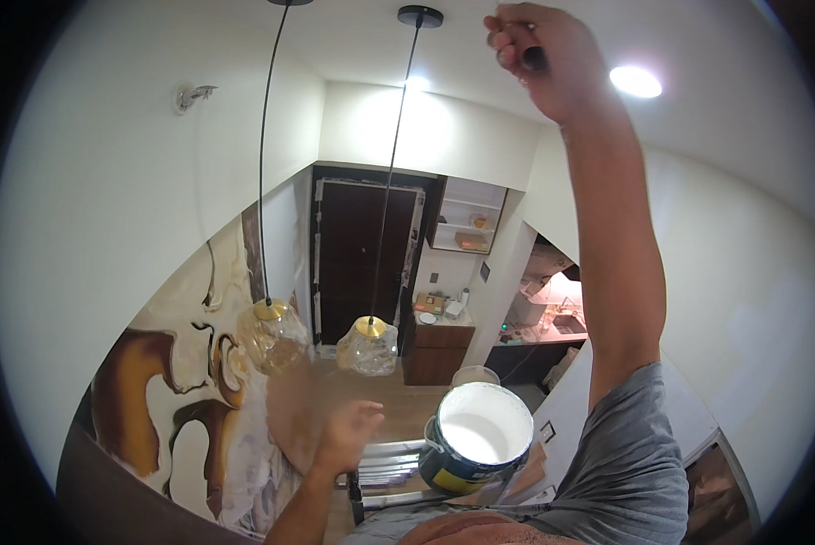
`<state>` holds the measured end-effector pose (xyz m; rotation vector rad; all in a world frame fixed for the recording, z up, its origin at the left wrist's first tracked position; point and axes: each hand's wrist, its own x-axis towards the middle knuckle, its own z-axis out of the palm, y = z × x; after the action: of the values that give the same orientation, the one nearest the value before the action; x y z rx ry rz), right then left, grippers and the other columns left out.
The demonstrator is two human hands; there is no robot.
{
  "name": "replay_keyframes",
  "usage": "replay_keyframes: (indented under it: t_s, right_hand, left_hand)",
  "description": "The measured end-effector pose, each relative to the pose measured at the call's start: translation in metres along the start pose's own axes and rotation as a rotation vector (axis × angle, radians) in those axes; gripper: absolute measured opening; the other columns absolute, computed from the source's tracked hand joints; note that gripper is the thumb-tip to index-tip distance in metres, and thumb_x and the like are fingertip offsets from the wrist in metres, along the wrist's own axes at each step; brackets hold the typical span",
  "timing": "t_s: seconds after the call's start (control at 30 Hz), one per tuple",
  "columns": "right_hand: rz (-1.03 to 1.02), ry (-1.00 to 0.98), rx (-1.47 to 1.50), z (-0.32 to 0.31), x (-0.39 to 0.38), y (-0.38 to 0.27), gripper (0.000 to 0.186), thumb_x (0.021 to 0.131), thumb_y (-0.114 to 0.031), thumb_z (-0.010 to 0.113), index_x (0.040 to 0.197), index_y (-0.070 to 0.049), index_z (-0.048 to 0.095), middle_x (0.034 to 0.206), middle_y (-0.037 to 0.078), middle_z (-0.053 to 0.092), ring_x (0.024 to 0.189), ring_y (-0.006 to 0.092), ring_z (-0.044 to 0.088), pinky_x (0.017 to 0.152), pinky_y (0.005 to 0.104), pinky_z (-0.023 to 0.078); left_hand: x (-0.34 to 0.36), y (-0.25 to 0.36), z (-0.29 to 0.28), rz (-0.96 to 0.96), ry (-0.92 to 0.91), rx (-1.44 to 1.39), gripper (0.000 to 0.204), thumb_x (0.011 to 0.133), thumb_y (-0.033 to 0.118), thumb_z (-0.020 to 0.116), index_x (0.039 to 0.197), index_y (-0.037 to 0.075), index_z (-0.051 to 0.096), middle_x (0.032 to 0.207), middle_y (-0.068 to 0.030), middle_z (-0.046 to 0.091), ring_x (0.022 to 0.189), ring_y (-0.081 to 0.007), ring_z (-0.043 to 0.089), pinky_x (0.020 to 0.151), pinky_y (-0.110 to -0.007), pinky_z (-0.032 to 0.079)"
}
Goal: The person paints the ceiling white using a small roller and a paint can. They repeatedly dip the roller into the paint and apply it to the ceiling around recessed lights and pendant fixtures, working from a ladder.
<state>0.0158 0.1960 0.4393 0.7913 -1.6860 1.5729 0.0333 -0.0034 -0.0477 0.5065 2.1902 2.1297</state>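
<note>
My right hand (560,65) is raised high against the ceiling (498,54), its fingers closed round a tool handle (536,60) with a dark round end. The working end of that tool is hidden. Low on the left, my left hand (344,440) is held apart from the things around it, fingers loosely bent, a little blurred, with nothing seen in them. It is nearest to a metal stepladder (387,474). To its right stands a dark green bucket (437,470) with a yellow patch, coated white inside and holding white paint or filler.
Two glass pendant lamps (276,338) hang on long black cords, the second lamp (368,349) nearer the middle. A bare wire outlet (189,96) sticks out of the left wall. Below are a dark door (360,254), a wooden cabinet (437,352) and a marbled panel (144,381).
</note>
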Motion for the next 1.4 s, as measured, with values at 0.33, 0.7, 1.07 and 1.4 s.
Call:
replay_keyframes:
  t_s: [0.33, 0.7, 1.07, 1.4]
  right_hand:
    - [-0.061, -0.031, 0.06, 0.023, -0.037, -0.019, 0.017, 0.098, -0.008, 0.061, 0.085, 0.002, 0.056, 0.096, 0.016, 0.058, 0.068, 0.014, 0.057, 0.058, 0.0226, 0.05]
    - [0.091, 0.01, 0.146, 0.023, 0.057, 0.077, 0.02, 0.098, -0.006, 0.061, 0.08, 0.001, 0.054, 0.095, 0.015, 0.057, 0.076, 0.0226, 0.058, 0.067, 0.0345, 0.051]
    - [0.034, -0.012, 0.177, 0.035, 0.039, 0.051, 0.025, 0.097, -0.006, 0.063, 0.076, 0.0, 0.052, 0.087, 0.013, 0.057, 0.079, 0.0218, 0.059, 0.069, 0.0321, 0.053]
    - [-0.18, -0.037, 0.116, 0.07, -0.061, -0.032, 0.013, 0.101, -0.009, 0.057, 0.098, 0.004, 0.055, 0.094, 0.014, 0.056, 0.067, 0.0152, 0.059, 0.054, 0.0225, 0.049]
  left_hand:
    - [0.001, -0.009, -0.001, 0.05, -0.004, 0.054, 0.023, 0.096, 0.01, 0.074, 0.116, 0.0, 0.072, 0.072, 0.0008, 0.067, 0.066, -0.0043, 0.061, 0.061, -0.022, 0.046]
    - [0.002, -0.008, -0.002, -0.005, -0.018, 0.027, 0.024, 0.095, 0.017, 0.075, 0.116, 0.007, 0.072, 0.075, -0.0032, 0.068, 0.066, -0.0098, 0.061, 0.062, -0.029, 0.049]
    - [0.003, -0.001, -0.003, 0.015, -0.043, 0.03, 0.025, 0.095, 0.011, 0.073, 0.117, -0.001, 0.071, 0.072, 0.0001, 0.068, 0.066, -0.005, 0.061, 0.061, -0.023, 0.047]
    - [0.0, -0.002, -0.003, 0.009, -0.037, 0.017, 0.025, 0.096, 0.01, 0.073, 0.118, -0.001, 0.07, 0.072, 0.0003, 0.067, 0.065, -0.0048, 0.06, 0.062, -0.023, 0.047]
